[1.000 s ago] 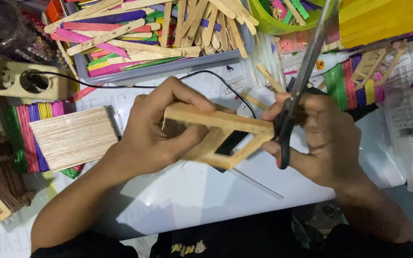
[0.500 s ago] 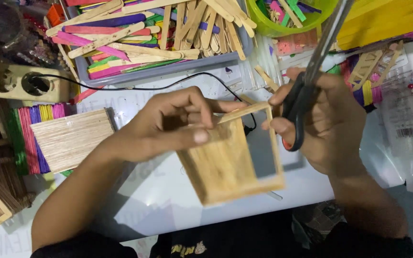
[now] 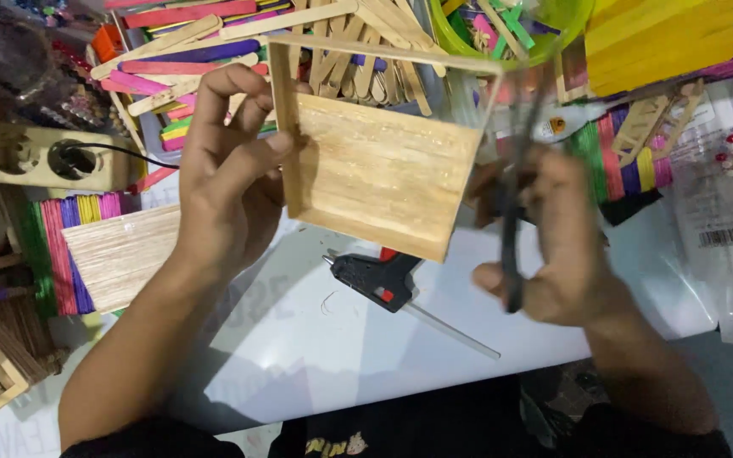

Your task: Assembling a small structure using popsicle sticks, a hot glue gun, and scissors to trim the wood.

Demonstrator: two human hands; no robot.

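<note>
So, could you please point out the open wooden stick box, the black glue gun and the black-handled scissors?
Open wooden stick box [image 3: 383, 182]: head view, inner base panel.
Black glue gun [image 3: 375, 276]: head view, body.
Black-handled scissors [image 3: 512, 246]: head view, blurred handle.

The pale open-sided box of glued craft sticks is raw matt wood with visible grain; the black glue gun looks smooth plastic; the white desk slightly glossy.
</note>
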